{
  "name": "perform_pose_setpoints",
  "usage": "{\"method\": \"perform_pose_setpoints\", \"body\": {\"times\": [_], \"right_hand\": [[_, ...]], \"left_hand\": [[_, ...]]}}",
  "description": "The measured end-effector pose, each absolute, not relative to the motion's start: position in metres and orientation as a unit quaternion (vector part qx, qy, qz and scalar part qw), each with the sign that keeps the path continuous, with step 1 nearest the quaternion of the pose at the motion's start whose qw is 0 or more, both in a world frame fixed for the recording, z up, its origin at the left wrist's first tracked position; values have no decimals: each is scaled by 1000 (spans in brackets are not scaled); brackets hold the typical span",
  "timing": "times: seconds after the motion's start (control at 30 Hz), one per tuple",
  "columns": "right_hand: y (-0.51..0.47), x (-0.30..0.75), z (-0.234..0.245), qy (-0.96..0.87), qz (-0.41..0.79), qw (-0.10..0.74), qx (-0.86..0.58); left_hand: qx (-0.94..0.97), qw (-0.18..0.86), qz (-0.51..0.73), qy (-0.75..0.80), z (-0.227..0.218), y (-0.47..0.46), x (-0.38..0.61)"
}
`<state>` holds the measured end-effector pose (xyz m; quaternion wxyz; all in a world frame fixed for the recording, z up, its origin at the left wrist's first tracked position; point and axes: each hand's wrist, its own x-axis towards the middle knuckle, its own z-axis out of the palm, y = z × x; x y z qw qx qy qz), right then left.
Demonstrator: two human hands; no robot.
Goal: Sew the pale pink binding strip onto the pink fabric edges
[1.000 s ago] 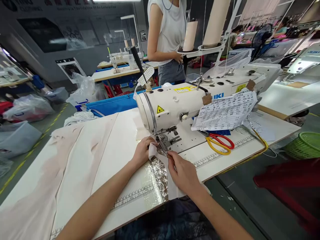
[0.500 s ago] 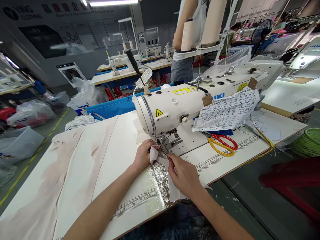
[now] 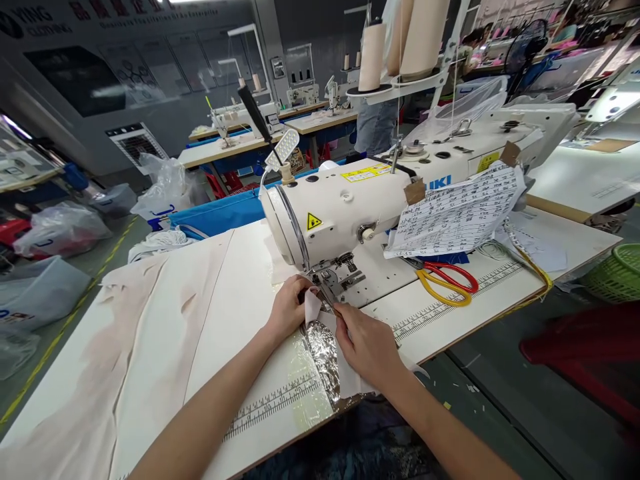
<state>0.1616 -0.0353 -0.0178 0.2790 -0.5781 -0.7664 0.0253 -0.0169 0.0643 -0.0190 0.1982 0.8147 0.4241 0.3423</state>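
A white sewing machine (image 3: 360, 207) stands on the table (image 3: 235, 280). A narrow strip of white fabric (image 3: 345, 377) with a silvery piece beside it runs from the table's near edge up under the presser foot (image 3: 326, 288). My left hand (image 3: 289, 308) is closed, pinching the strip's upturned end just left of the foot. Fingers of my right hand (image 3: 365, 343) pinch the strip's right edge right next to the needle, the palm lying on the fabric.
Pale pink cloth (image 3: 115, 347) covers the table's left half. Red and yellow scissors (image 3: 445, 280) lie right of the needle under a printed paper sheet (image 3: 455, 213). Thread cones (image 3: 395, 43) stand behind. Another person (image 3: 375, 123) stands beyond the machine. A green basket (image 3: 617, 270) sits at right.
My hands stay at the presser foot with barely any shift on the strip. The person behind the machine has walked to the right and farther away.
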Motion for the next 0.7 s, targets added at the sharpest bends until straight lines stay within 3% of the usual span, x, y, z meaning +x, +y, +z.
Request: {"method": "perform_pose_setpoints", "body": {"times": [0.7], "right_hand": [[-36, 161, -12, -762, 17, 262, -592]], "left_hand": [[814, 173, 340, 438, -14, 63, -17]]}}
